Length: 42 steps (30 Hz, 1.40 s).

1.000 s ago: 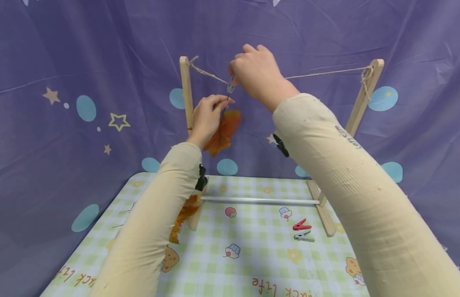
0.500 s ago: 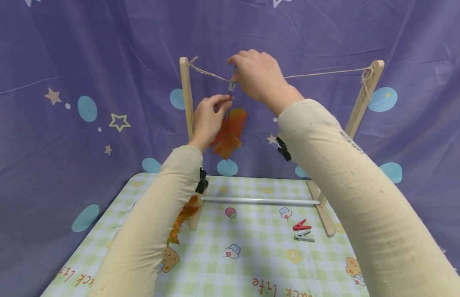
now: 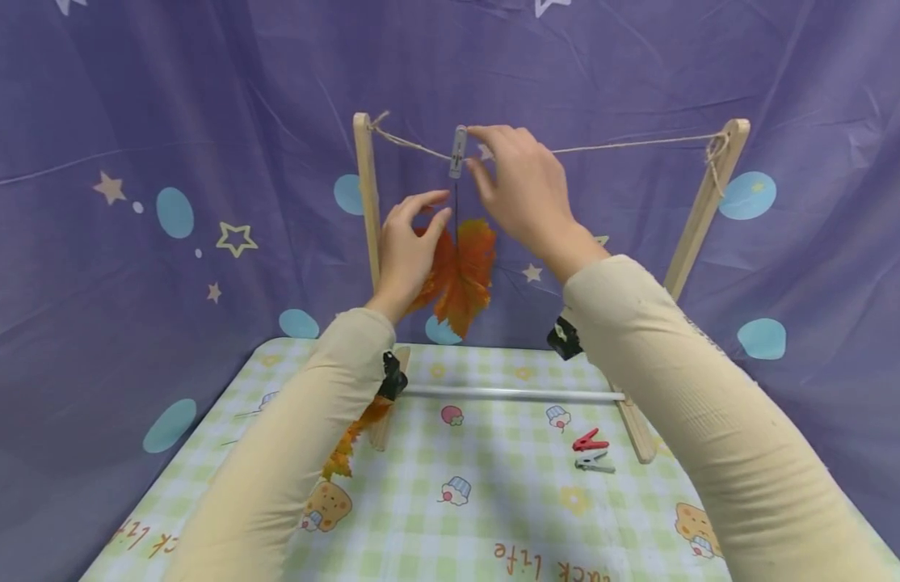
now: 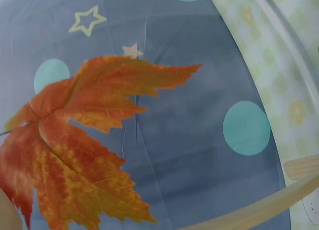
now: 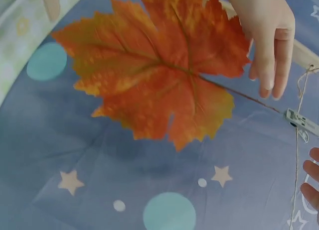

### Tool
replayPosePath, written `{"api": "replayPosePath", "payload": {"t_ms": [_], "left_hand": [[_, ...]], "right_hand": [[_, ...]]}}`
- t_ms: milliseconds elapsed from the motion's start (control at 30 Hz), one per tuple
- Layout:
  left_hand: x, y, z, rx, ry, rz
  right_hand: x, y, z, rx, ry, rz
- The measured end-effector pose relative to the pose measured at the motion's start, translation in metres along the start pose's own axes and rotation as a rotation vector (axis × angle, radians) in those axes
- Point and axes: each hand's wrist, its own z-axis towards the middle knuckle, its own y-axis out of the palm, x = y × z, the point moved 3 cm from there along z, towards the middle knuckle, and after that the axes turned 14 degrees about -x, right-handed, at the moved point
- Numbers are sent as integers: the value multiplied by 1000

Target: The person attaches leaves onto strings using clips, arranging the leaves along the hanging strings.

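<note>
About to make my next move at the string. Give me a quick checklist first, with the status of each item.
1. Upper clip fastened on the string: ok, it sits across the line.
2. Leaf hanging by its stem from that clip: ok.
3. Left hand not pinching the stem: ok, finger and thumb are spread.
4. Right hand clear of the clip: cannot tell, fingertips are very close.
5. More clips on the table: ok, red clip and gray clip.
6. Count of leaves left there: cannot tell, the left sleeve may hide some.
</note>
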Motion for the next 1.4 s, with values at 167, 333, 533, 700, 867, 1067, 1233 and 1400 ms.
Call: {"api": "replayPosePath", "payload": {"t_ms": [167,333,533,700,867,1067,1233,1400], "left_hand": [[6,-4,-14,5,57,-34],[14,-13,-31,-6,128,-68],[20,-24,-52,-10,253,-52],[21,-31,-69,-53,254,-50],[17,-39,-88,-125,205,-36],[10,-47,-107,-192,165,0],[6,-51,-117,-227,154,8],[0,-55,-127,-234,146,38]], "right_hand": [[5,7,-25,82,-37,54],[10,11,-53,132,-84,112],[20,15,-86,197,-139,171],[28,17,-114,238,-169,192],[36,21,-136,262,-167,219],[43,26,-155,303,-174,267],[48,30,-170,289,-174,275],[54,36,-184,287,-158,288]]}}
